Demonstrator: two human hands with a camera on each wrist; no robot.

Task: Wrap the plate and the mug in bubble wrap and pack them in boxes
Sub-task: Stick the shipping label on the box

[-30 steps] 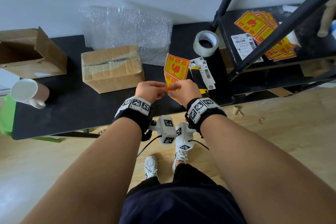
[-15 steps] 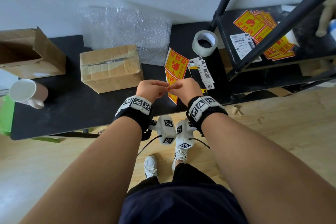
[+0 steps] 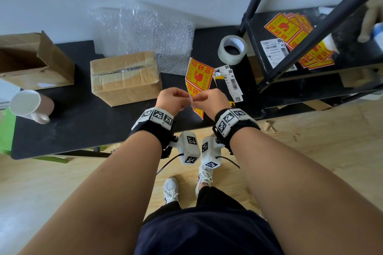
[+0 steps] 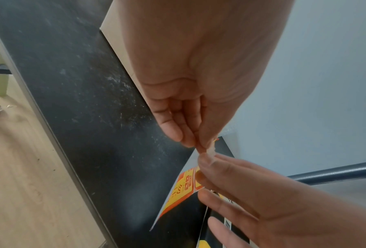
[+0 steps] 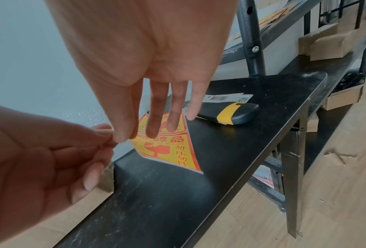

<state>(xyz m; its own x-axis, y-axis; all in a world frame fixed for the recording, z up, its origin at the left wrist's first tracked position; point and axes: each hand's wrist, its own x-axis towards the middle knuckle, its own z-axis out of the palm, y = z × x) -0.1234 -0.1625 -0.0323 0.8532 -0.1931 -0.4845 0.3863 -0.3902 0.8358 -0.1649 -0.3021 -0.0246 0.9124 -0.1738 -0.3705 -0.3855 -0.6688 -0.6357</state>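
Observation:
Both hands meet over the front of the black table (image 3: 83, 130) and pinch one corner of a yellow-and-red fragile sticker sheet (image 3: 198, 76). My left hand (image 3: 189, 99) pinches a small pale bit of that corner between thumb and forefinger (image 4: 205, 147). My right hand (image 3: 195, 103) pinches the sheet (image 5: 167, 147) right beside it, its other fingers straight. A taped-up cardboard box (image 3: 124, 76) stands just left of the hands. Further left, an open box (image 3: 31, 62) stands and a white mug (image 3: 29, 105) lies on its side. Bubble wrap (image 3: 145, 31) leans on the wall. No plate shows.
A clear tape roll (image 3: 232, 48) and barcode labels (image 3: 232, 80) lie right of the sheet, with a black-and-yellow utility knife (image 5: 230, 112) near the table's front edge. A black metal shelf (image 3: 310, 47) at the right carries more fragile stickers (image 3: 290, 31). Wooden floor lies below.
The hands have stayed together at the sheet's corner and shifted only slightly. The sheet has tipped a little, and a small pale tab now shows between the fingertips.

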